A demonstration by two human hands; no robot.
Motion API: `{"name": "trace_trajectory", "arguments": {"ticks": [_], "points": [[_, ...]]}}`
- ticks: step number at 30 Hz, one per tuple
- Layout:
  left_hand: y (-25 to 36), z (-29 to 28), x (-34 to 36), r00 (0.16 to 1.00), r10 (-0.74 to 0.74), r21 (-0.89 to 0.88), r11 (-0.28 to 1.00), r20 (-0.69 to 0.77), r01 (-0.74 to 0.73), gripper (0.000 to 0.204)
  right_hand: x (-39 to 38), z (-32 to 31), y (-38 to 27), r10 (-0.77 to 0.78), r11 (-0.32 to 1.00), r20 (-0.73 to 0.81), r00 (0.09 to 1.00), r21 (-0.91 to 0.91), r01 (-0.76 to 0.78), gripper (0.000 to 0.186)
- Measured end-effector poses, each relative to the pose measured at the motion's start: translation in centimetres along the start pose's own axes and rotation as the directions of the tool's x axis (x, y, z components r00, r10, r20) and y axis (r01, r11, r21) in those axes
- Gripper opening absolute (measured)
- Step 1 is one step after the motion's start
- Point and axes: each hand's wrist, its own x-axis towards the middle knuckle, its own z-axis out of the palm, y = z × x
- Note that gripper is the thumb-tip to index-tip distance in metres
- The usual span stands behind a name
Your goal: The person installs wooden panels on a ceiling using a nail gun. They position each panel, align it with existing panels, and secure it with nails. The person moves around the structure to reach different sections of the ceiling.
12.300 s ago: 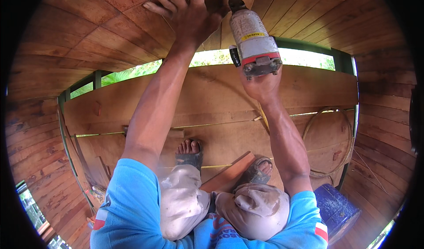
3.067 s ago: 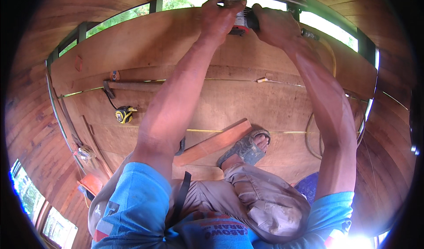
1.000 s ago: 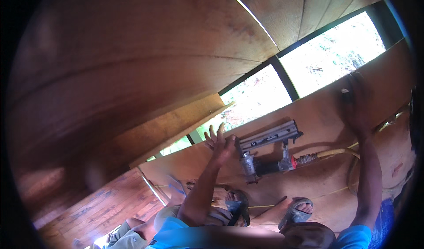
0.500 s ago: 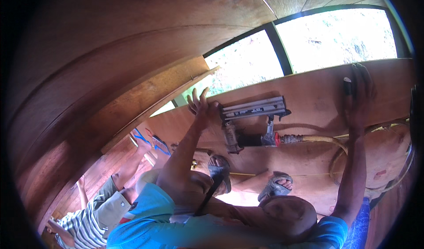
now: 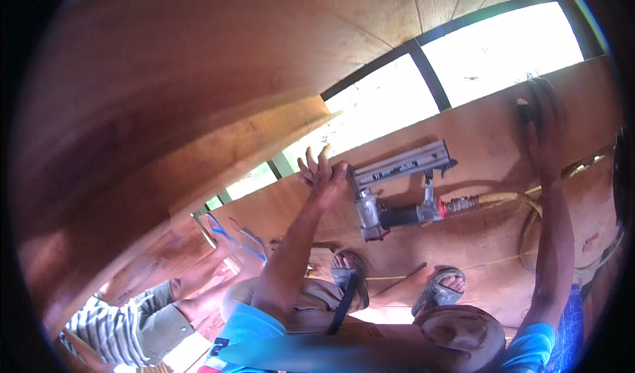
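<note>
My left hand point(image 5: 324, 174) is at the edge of a long reddish-brown wooden board point(image 5: 476, 131), its fingers spread past the edge and its thumb against the near side. Right beside that thumb is a pneumatic nail gun point(image 5: 397, 194) with a silver magazine, dark grip and a yellow air hose point(image 5: 506, 197). My right hand point(image 5: 548, 118) grips the same board's edge farther right, fingers bent over it. A dark shape with a pale tip shows at its thumb; whether this is the thumb or a small object I cannot tell.
My sandalled feet point(image 5: 440, 287) are below the board. At lower left is another person in a striped shirt point(image 5: 106, 333). A large curved wooden surface point(image 5: 165, 108) fills the upper left. Bright openings point(image 5: 503, 49) with dark frames lie beyond the board.
The view has tilted and shifted, so board, nail gun and left hand sit farther right. Both hands keep their places on the board. The other person's arm has lowered.
</note>
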Motion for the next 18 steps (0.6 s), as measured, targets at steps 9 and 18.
{"name": "trace_trajectory", "arguments": {"ticks": [9,18], "points": [[1.3,-1.0,-0.5,1.0,0.011,-0.097,0.995,-0.014,-0.013,0.078,-3.0,-1.6,-6.0,-0.108,0.927,-0.178,0.978,0.337,0.164,0.061],[-0.6,-4.6,-1.5,0.953,0.3,0.117,0.946,0.05,-0.304,0.08,-13.3,-4.4,-24.0,-0.487,0.862,0.521,0.701,0.156,0.482,0.099]]}}
